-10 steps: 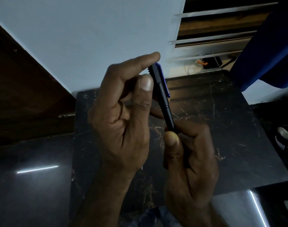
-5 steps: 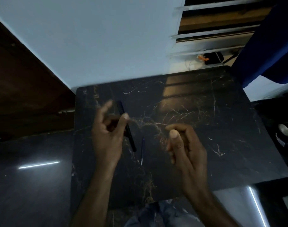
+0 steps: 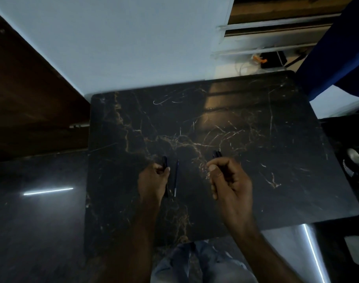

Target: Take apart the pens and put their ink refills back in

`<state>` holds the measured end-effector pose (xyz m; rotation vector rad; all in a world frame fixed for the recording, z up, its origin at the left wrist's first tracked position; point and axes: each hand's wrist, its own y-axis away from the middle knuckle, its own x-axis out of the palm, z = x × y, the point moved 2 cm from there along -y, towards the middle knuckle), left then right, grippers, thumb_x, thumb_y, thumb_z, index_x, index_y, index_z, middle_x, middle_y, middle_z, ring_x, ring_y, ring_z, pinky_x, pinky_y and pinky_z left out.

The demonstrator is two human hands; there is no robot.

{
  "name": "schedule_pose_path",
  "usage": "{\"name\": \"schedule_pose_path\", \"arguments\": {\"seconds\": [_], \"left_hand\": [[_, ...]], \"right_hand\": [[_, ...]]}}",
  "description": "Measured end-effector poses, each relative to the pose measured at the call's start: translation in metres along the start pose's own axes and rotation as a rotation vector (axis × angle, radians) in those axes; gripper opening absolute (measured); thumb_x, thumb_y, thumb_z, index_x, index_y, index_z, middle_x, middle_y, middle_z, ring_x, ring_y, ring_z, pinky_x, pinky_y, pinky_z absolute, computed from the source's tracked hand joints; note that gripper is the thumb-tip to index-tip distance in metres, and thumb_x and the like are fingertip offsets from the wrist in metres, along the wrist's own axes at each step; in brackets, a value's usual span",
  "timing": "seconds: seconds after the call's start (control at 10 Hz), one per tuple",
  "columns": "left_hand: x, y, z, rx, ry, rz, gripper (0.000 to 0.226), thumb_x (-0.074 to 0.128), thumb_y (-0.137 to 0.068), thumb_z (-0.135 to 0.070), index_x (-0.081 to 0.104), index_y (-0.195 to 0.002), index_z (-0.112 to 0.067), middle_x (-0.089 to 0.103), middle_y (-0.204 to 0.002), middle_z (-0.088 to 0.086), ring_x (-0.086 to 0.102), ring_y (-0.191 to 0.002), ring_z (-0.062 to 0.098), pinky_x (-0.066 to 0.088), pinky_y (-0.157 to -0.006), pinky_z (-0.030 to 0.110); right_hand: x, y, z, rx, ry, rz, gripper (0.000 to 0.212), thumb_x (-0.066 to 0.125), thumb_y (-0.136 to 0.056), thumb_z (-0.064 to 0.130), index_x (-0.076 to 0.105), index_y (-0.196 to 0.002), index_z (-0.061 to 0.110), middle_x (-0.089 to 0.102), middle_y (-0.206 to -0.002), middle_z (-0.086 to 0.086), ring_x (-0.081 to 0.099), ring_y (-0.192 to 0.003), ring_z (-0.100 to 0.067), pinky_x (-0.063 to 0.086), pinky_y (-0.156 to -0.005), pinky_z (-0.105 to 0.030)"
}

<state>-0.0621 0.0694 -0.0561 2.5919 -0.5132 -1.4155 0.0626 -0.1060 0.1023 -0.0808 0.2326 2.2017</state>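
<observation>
My left hand (image 3: 154, 180) rests low on the black marble tabletop (image 3: 256, 160) and pinches a dark pen barrel (image 3: 164, 162) that lies along the surface. Just right of it a thin blue ink refill (image 3: 176, 178) lies loose on the table, pointing away from me. My right hand (image 3: 229, 178) is curled around a short dark pen piece (image 3: 217, 154) whose end sticks out past my fingers. The two hands are apart, with the refill between them.
A white wall (image 3: 123, 37) rises behind the table. A brown wooden panel (image 3: 27, 88) stands at the left and blue fabric (image 3: 338, 48) hangs at the back right. The glossy dark floor (image 3: 31, 221) lies left of the table; my jeans (image 3: 195, 262) show below the near edge.
A second ago both hands held the whole pen up near the camera. The pen has come apart, the hands have dropped to the table and separated, and the refill now lies on the surface.
</observation>
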Motion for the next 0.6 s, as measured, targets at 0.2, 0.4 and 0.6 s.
{"name": "schedule_pose_path", "arguments": {"seconds": [0.2, 0.4, 0.6], "left_hand": [[0.002, 0.003, 0.003, 0.009, 0.012, 0.015, 0.025, 0.086, -0.092, -0.044, 0.066, -0.086, -0.03, 0.069, -0.078, -0.014, 0.056, -0.065, -0.001, 0.034, -0.055, 0.013], [0.005, 0.011, 0.005, 0.028, 0.09, -0.025, 0.024, 0.09, -0.089, -0.04, 0.072, -0.09, -0.024, 0.066, -0.074, -0.016, 0.062, -0.067, -0.002, 0.039, -0.059, 0.011], [-0.008, 0.039, -0.004, 0.191, 0.149, -0.092, 0.023, 0.067, -0.106, -0.035, 0.069, -0.121, -0.017, 0.068, -0.118, 0.003, 0.068, -0.109, 0.027, 0.055, -0.086, 0.038]], "right_hand": [[0.003, -0.002, -0.002, -0.032, 0.057, 0.029, 0.02, 0.065, -0.108, 0.007, 0.072, -0.095, 0.021, 0.064, -0.078, 0.009, 0.06, -0.07, -0.016, 0.052, -0.063, -0.041], [0.003, -0.006, -0.022, -0.081, 0.251, 0.062, 0.02, 0.062, -0.11, 0.021, 0.067, -0.096, 0.034, 0.068, -0.085, 0.01, 0.062, -0.071, -0.009, 0.046, -0.06, -0.015], [0.0, -0.012, -0.054, -0.145, 0.582, 0.132, 0.017, 0.052, -0.114, 0.028, 0.066, -0.106, 0.022, 0.062, -0.104, 0.005, 0.059, -0.093, -0.014, 0.055, -0.081, -0.038]]}}
